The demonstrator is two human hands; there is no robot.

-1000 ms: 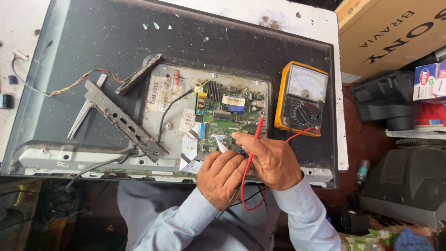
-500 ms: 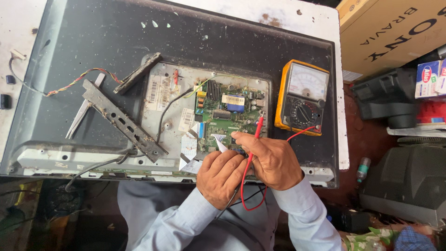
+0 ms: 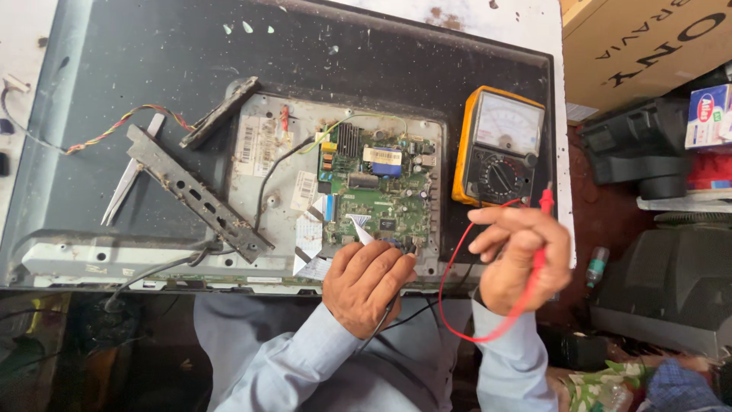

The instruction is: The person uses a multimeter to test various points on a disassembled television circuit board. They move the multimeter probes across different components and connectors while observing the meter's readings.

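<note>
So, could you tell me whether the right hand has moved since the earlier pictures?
Yes. The right hand, holding the red probe, has lifted off the circuit board rightward, below the yellow multimeter.

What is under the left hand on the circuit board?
The left hand rests on the lower edge of the green circuit board, with a black lead running from beneath it. Its probe tip and the components there are covered.
</note>
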